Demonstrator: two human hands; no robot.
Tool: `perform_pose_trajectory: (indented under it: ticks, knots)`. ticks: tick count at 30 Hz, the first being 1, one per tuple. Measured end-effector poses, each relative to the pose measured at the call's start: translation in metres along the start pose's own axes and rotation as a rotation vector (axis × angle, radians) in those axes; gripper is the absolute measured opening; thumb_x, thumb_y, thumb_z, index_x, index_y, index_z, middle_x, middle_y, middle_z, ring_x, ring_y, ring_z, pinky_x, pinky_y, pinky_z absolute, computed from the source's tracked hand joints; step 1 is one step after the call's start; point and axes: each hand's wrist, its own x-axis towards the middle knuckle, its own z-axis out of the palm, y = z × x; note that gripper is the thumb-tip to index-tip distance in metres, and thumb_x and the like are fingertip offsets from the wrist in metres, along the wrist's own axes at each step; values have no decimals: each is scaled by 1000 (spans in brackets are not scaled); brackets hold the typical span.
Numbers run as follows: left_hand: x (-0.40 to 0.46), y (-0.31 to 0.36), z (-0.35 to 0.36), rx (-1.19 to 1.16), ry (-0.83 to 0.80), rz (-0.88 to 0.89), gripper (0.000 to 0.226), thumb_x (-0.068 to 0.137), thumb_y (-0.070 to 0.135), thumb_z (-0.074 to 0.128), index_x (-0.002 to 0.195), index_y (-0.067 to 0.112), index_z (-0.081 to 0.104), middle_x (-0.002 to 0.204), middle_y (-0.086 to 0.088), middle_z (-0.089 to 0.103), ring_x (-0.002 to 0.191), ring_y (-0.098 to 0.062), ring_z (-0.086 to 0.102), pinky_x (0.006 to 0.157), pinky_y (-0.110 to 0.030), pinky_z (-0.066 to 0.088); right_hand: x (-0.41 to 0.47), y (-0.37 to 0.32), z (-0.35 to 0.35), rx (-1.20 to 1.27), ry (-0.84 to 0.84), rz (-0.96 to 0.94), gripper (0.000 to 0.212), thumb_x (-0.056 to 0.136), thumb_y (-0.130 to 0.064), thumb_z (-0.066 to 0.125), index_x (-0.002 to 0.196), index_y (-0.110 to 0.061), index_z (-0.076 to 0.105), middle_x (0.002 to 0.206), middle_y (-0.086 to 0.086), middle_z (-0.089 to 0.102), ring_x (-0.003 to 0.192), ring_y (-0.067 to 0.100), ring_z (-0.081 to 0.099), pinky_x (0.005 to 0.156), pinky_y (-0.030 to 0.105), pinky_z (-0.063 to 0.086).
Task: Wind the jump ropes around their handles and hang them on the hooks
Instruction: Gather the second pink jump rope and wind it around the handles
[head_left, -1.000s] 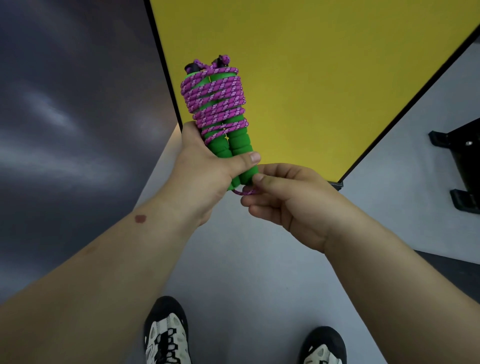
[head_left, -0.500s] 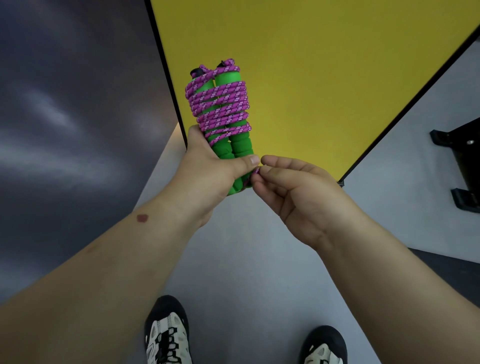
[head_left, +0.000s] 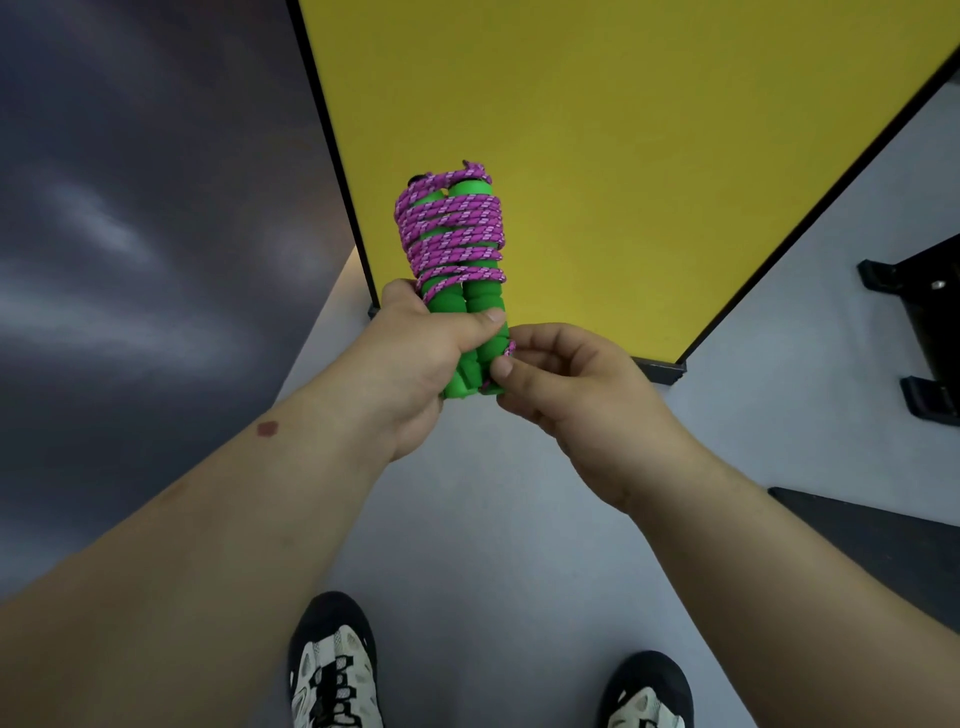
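Now we grip the two green handles (head_left: 470, 332) low down with our left hand (head_left: 415, 358), thumb across the front. Our right hand (head_left: 566, 387) pinches the rope's (head_left: 451, 228) loose end beside the handle bottoms. The purple rope is wound tight round the handles' top half. We hold the bundle upright before a yellow board (head_left: 623, 130).
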Motion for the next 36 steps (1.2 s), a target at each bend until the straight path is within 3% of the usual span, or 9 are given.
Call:
perform_pose_trajectory:
  ticks: [5, 9, 13, 19, 24, 28, 31, 33, 36]
  knots:
    - [1, -1, 1, -39, -61, 4, 52, 85, -6, 68, 129, 9, 45, 106, -15, 62, 79, -27, 71, 70, -40, 57, 2, 4, -3, 76, -40, 15, 27, 87, -6, 74, 109, -9, 59, 94, 2, 71, 83, 15, 70, 82, 37, 49]
    - [0, -2, 3, -3, -61, -7, 67, 68, 1, 72, 129, 7, 46, 115, -24, 62, 95, -38, 72, 76, -51, 61, 3, 7, -4, 190, -58, 48, 25, 88, 0, 69, 111, -4, 60, 101, 13, 69, 93, 25, 70, 97, 40, 55]
    - [-1, -3, 5, 1, -112, -49, 71, 67, 4, 73, 132, 1, 44, 119, -31, 63, 99, -45, 71, 79, -54, 60, 1, 5, -7, 369, -165, 86, 31, 89, 6, 62, 119, 3, 61, 108, 20, 69, 101, 27, 69, 93, 34, 56]
    - [-3, 9, 0, 79, -125, -22, 89, 61, 39, 87, 136, 8, 50, 118, -18, 71, 100, -34, 73, 85, -56, 59, 4, 9, -19, 243, -298, 103, 41, 83, 11, 62, 124, 9, 60, 122, 29, 65, 110, 35, 66, 100, 39, 52]
    - [-4, 13, 0, -55, -106, 129, 56, 85, 32, 77, 132, 6, 57, 102, -9, 71, 87, -23, 70, 87, -46, 58, 2, 16, -23, 18, -419, 146, 51, 74, 10, 67, 125, 4, 61, 123, 27, 66, 116, 40, 64, 106, 47, 48]
    - [-6, 5, 3, 107, -68, 155, 41, 87, 34, 77, 121, 17, 61, 105, -7, 75, 95, -27, 74, 91, -54, 58, 5, 5, -23, -245, -356, 99, 52, 68, 5, 68, 119, -5, 65, 115, 18, 72, 111, 36, 67, 100, 49, 53]
    - [-6, 0, 2, 361, 1, 229, 41, 81, 50, 77, 112, 33, 58, 96, 10, 75, 90, -16, 75, 85, -50, 60, 7, -23, -20, -366, 21, -54, 49, 71, -7, 63, 118, -20, 65, 113, -3, 71, 108, 16, 67, 87, 33, 54]
    - [-8, 0, 2, 508, 21, 280, 42, 82, 54, 75, 114, 34, 56, 90, 21, 70, 83, -3, 72, 78, -35, 61, 4, -39, -14, -476, 250, -311, 35, 83, -14, 68, 115, -29, 68, 108, -13, 66, 101, 6, 64, 82, 26, 51]
    - [-13, 3, 4, 691, 6, 344, 32, 90, 41, 70, 114, 28, 53, 83, 16, 64, 73, 11, 62, 57, -11, 48, 0, -53, -3, -851, 150, -516, 17, 88, -29, 71, 104, -33, 75, 99, -10, 65, 94, 6, 58, 77, 19, 45]
